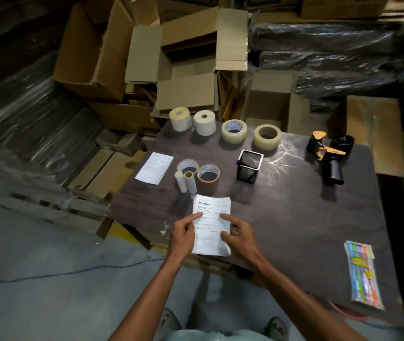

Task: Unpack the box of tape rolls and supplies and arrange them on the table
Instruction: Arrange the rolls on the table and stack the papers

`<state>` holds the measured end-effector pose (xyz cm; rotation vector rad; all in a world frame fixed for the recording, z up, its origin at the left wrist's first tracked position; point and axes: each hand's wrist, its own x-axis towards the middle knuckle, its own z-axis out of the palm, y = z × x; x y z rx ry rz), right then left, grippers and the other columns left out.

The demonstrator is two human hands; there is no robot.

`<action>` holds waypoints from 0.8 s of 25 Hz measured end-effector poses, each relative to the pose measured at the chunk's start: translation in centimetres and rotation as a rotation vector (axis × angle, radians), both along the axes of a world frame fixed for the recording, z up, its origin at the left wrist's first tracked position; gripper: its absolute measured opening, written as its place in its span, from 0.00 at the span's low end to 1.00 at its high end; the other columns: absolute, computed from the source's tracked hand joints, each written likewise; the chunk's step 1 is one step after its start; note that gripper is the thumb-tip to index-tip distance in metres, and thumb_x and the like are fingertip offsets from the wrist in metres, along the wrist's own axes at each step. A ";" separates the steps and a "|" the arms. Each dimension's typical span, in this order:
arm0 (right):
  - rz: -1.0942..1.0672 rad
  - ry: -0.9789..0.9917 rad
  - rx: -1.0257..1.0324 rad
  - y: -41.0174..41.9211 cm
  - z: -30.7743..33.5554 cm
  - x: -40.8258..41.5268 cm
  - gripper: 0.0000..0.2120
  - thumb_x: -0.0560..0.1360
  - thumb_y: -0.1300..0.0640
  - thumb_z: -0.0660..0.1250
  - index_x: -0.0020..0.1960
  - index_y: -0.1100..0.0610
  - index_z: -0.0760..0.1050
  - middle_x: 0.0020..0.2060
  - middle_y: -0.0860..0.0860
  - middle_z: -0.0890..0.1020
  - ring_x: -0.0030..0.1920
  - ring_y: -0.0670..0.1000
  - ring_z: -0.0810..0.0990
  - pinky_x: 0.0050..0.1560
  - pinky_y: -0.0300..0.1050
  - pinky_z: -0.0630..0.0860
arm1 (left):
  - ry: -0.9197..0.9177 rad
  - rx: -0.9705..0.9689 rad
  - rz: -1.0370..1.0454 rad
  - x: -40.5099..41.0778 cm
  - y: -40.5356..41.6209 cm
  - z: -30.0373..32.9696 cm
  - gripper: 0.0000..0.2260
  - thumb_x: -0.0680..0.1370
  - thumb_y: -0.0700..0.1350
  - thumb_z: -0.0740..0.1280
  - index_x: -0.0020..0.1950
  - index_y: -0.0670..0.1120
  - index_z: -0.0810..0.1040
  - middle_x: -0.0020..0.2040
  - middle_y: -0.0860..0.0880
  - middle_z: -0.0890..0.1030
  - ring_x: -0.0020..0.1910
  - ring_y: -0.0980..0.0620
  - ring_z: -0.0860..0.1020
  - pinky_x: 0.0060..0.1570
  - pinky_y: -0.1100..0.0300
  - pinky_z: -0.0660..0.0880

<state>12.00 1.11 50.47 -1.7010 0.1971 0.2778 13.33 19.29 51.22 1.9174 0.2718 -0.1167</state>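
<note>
A stack of printed white sheets [212,222] lies at the near edge of the dark table [294,217]. My left hand [183,236] pinches its left side and my right hand [239,236] pinches its right side, forefingers stretched over the print. Behind it stand two small cardboard cores [185,180], a white tape roll [187,166] and a brown tape roll [208,174]. At the back stand two white label rolls [204,123] and two clear tape rolls [267,136]. A second sheet [154,167] lies at the left.
A black mesh holder [249,166] stands mid-table. A black and orange tape dispenser [328,155] lies back right. A packet of coloured pens [364,274] lies near the right front. Open cardboard boxes [186,60] and wrapped bundles crowd the floor behind.
</note>
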 end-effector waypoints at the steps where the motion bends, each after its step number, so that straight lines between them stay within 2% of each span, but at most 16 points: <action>1: -0.021 0.008 -0.003 1.8 0.2 0.2 0.23 0.73 0.67 0.68 0.66 0.52 0.76 0.68 0.53 0.76 0.63 0.52 0.78 0.60 0.49 0.79 | 0.000 -0.014 -0.003 0.4 1.8 0.1 0.15 0.81 0.35 0.61 0.59 0.48 0.83 0.59 0.52 0.81 0.55 0.55 0.80 0.45 0.69 0.78; 5: -0.104 0.037 -0.004 9.0 0.9 1.3 0.23 0.74 0.66 0.69 0.66 0.51 0.76 0.69 0.53 0.74 0.65 0.55 0.77 0.59 0.51 0.79 | -0.008 -0.074 0.039 2.1 8.9 0.9 0.12 0.80 0.37 0.66 0.61 0.44 0.82 0.56 0.51 0.82 0.50 0.58 0.81 0.39 0.70 0.78; 7: -0.130 0.028 -0.020 12.4 1.5 1.7 0.23 0.74 0.66 0.69 0.67 0.52 0.75 0.70 0.54 0.73 0.66 0.55 0.75 0.59 0.52 0.79 | -0.030 -0.092 0.050 3.1 12.0 1.2 0.11 0.79 0.37 0.68 0.60 0.43 0.82 0.55 0.50 0.83 0.50 0.57 0.82 0.42 0.67 0.80; 10: -0.158 0.030 -0.043 16.7 1.8 3.0 0.23 0.75 0.65 0.69 0.68 0.53 0.74 0.70 0.53 0.72 0.67 0.55 0.74 0.58 0.50 0.79 | -0.012 -0.104 0.024 5.2 16.2 1.0 0.11 0.78 0.38 0.69 0.60 0.44 0.83 0.55 0.50 0.84 0.52 0.54 0.83 0.52 0.55 0.82; 13: -0.190 0.020 -0.090 19.4 1.7 5.1 0.22 0.75 0.64 0.70 0.67 0.51 0.74 0.70 0.54 0.73 0.67 0.55 0.75 0.59 0.52 0.79 | 0.007 -0.113 -0.012 7.7 19.0 0.4 0.11 0.78 0.39 0.70 0.59 0.45 0.83 0.54 0.51 0.85 0.52 0.53 0.83 0.52 0.52 0.82; 15: -0.212 0.022 -0.076 20.8 1.5 7.2 0.22 0.74 0.65 0.69 0.67 0.51 0.74 0.70 0.53 0.74 0.65 0.53 0.76 0.55 0.48 0.81 | -0.005 -0.102 -0.018 9.9 20.1 0.3 0.10 0.77 0.38 0.70 0.58 0.45 0.83 0.54 0.50 0.85 0.51 0.54 0.83 0.50 0.55 0.83; 17: -0.216 0.008 -0.058 22.1 1.2 9.6 0.22 0.74 0.66 0.68 0.67 0.52 0.74 0.69 0.52 0.74 0.61 0.49 0.77 0.52 0.44 0.82 | -0.012 -0.080 -0.015 12.3 21.0 0.4 0.10 0.78 0.38 0.69 0.59 0.43 0.83 0.55 0.51 0.83 0.50 0.55 0.82 0.44 0.65 0.81; 20: -0.216 0.002 -0.091 23.7 0.4 13.8 0.23 0.73 0.66 0.68 0.66 0.51 0.75 0.68 0.53 0.75 0.63 0.51 0.77 0.55 0.49 0.81 | 0.004 -0.029 -0.002 16.3 22.5 0.1 0.10 0.79 0.38 0.68 0.59 0.44 0.82 0.55 0.52 0.81 0.49 0.55 0.80 0.36 0.73 0.77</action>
